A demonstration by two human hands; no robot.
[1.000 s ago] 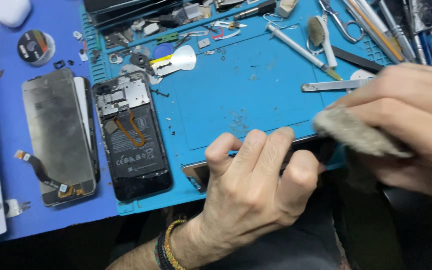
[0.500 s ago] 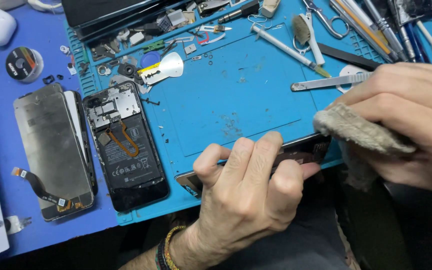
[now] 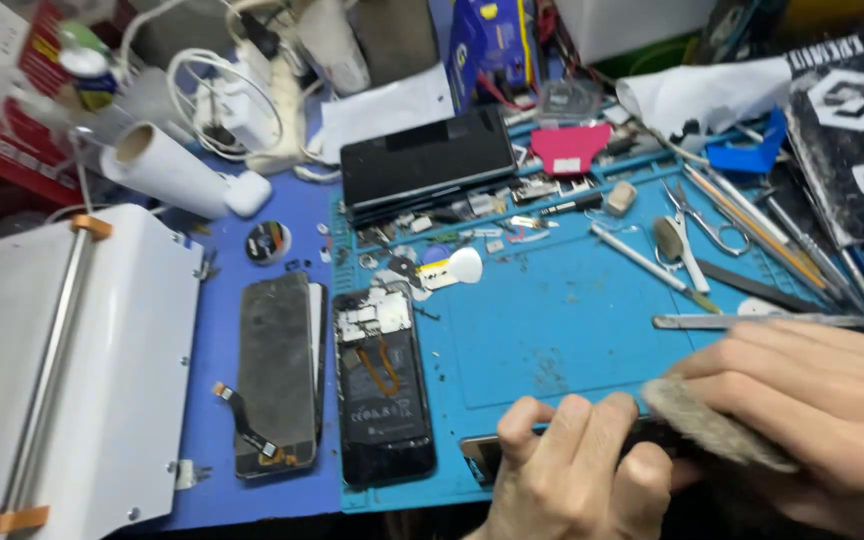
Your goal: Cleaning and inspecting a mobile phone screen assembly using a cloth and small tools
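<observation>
we are curling our left hand (image 3: pixel 572 470) around a dark phone (image 3: pixel 482 452), its grip pinching the phone's edge so that only the near end of the device is showing past the fingers. our right hand (image 3: pixel 802 410) is closing its grip on a grey, worn cloth pad (image 3: pixel 712 425), pressing the pad down onto the phone just beside the left fingers. the phone is lying at the near edge of the blue work mat (image 3: pixel 562 330), which is covering the right part of the table.

moving outward, a flat metal blade tool (image 3: pixel 752 321) is lying just beyond our right knuckles. farther out on the mat, scissors (image 3: pixel 702 222), a white rod-like tool (image 3: pixel 642 257) and a row of thin tools are lying near one another. to the left of our hands, an opened phone body (image 3: pixel 384 385) with an orange flex cable is lying on the mat's edge, and just beside it a detached screen (image 3: pixel 274 375) is resting face down on the blue table (image 3: pixel 222 300). a white machine (image 3: pixel 62 370) is sitting at the far left. a black rectangular device (image 3: pixel 427 165), a paper roll (image 3: pixel 167 168) and white chargers are crowding the back.
</observation>
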